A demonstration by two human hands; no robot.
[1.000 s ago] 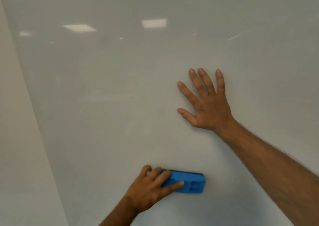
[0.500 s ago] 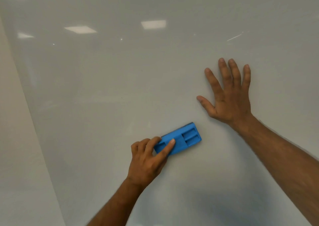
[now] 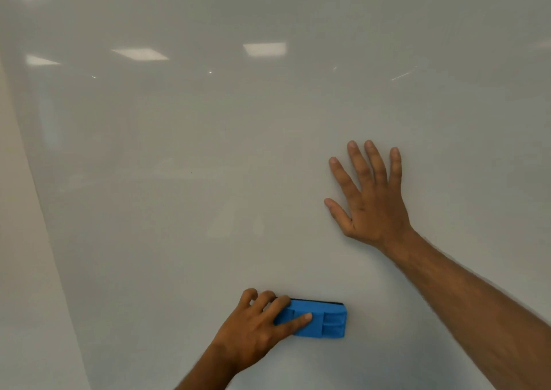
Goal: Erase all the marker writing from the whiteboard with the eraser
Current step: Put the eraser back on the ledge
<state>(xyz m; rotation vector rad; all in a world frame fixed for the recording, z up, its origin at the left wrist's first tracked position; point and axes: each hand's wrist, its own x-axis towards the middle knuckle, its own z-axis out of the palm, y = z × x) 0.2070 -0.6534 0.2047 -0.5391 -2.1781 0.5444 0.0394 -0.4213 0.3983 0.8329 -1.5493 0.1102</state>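
Note:
A glossy whiteboard (image 3: 208, 151) fills almost the whole head view. I see no marker writing on it, only one tiny dark speck left of centre. Low in the middle, my left hand (image 3: 256, 327) presses a blue eraser (image 3: 323, 319) flat against the board, fingers wrapped over its left end. The eraser lies level, its dark felt edge showing along the top. My right hand (image 3: 369, 198) rests flat on the board up and to the right, fingers spread, holding nothing.
The board's left edge (image 3: 38, 210) runs slantwise down the left side, with a beige wall (image 3: 18, 270) beyond it. Ceiling lights reflect in the upper board. A thin pale scratch (image 3: 402, 75) shows at the upper right.
The left hand swept the eraser up and tilted it half a second ago, then brought it back down to a level position low on the board. The right hand stayed planted.

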